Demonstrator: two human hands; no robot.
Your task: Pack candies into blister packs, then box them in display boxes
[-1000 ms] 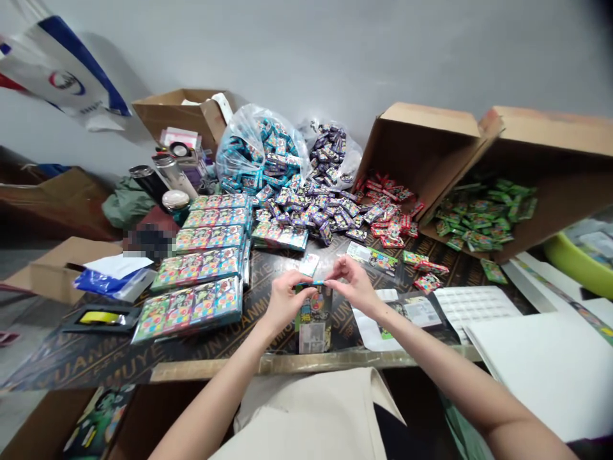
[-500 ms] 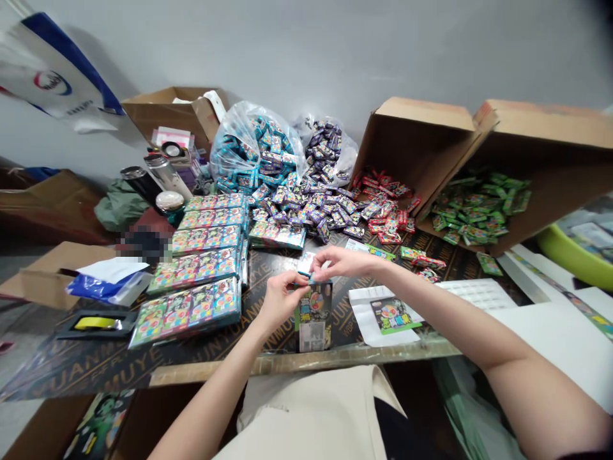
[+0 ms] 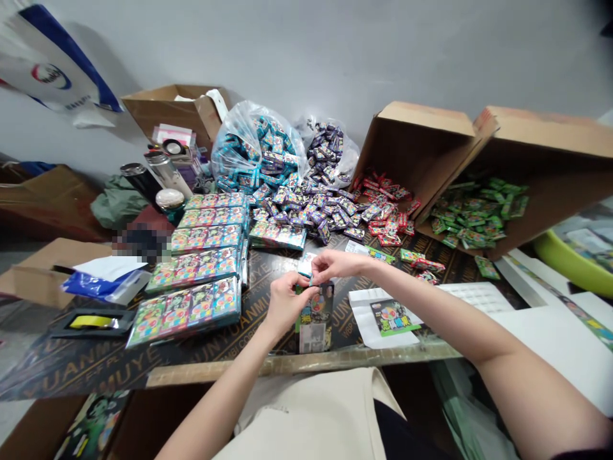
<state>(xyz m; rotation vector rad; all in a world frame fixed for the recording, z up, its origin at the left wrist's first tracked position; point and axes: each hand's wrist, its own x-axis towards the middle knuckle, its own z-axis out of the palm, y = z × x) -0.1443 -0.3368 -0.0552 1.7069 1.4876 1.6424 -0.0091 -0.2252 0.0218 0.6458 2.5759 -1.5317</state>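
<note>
Since the left hand (image 3: 287, 304) and right hand (image 3: 338, 265) pinch a tiny teal strip (image 3: 311, 278) above a colourful printed box (image 3: 316, 326) near the front edge of the dark worktop (image 3: 76, 370), a slip could drop the strip or knock the box off.

- bare, slender left forearm (image 3: 225, 377) and right forearm (image 3: 426, 303), with nothing worn on the wrists
- bare left hand (image 3: 286, 305) and right hand (image 3: 338, 265)
- cream cloth apron (image 3: 306, 415) hanging over the lap, its edge angled
- black clothing (image 3: 397, 434) beside and under the apron
- dark sleeve edge (image 3: 577, 456) on the upper right arm
</note>
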